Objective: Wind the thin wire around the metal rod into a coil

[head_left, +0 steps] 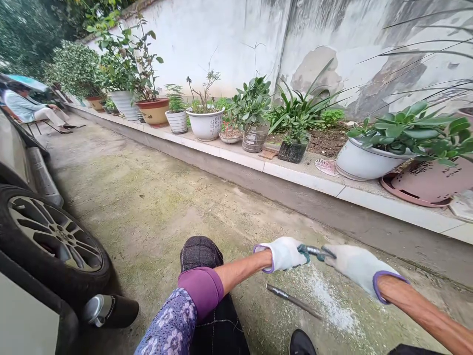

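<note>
Both my hands wear white gloves with purple cuffs. My left hand (284,253) is closed around one end of a short grey metal piece (315,251). My right hand (356,265) is closed on its other end, so the two hands meet over the concrete ground. I cannot make out what the metal piece is. Below the hands a long metal rod (293,301) lies on the ground beside a patch of white powder (328,303). My knee (201,254) in dark checked cloth is to the left.
A car wheel (51,231) and car body stand close on the left. A raised tiled ledge (281,170) with several potted plants runs along the white wall. A person (29,108) sits far back left. My shoe tip (301,342) shows at the bottom.
</note>
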